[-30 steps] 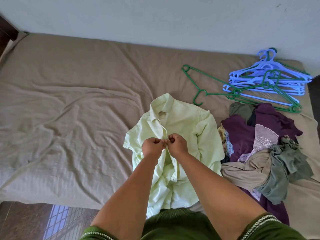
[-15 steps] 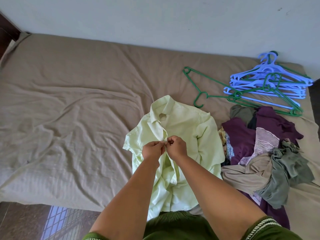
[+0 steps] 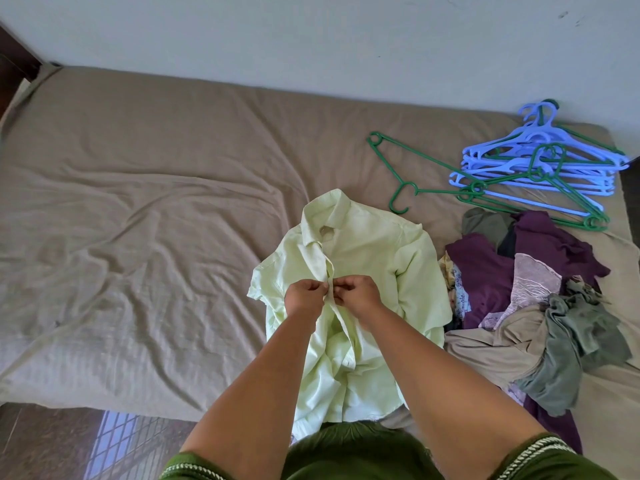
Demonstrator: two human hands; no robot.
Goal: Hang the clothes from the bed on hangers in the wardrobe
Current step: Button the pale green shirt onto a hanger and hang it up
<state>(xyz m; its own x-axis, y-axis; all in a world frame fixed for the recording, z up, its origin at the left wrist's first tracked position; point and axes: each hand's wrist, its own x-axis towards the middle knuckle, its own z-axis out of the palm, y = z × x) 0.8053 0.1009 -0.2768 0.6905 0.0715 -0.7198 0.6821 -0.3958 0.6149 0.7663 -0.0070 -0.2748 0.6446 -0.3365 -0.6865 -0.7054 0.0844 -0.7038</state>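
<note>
A pale green collared shirt (image 3: 374,258) lies front-up on the bed (image 3: 156,202), collar toward the wall. My left hand (image 3: 304,297) and my right hand (image 3: 358,299) meet at the shirt's front placket, each pinching an edge of it with curled fingers. A green hanger (image 3: 415,168) lies alone on the sheet just beyond the shirt's right shoulder. Farther right sits a stack of blue and green hangers (image 3: 540,168). A heap of purple, grey and beige clothes (image 3: 540,299) lies to the right of the shirt.
The bed's brown sheet is wrinkled and stretches to the left. A pale wall (image 3: 311,39) runs behind the bed. Dark floor (image 3: 45,441) shows at the lower left. No wardrobe is in view.
Both hands stay pinched together on the shirt's placket, with only small finger movements. The shirt has not shifted.
</note>
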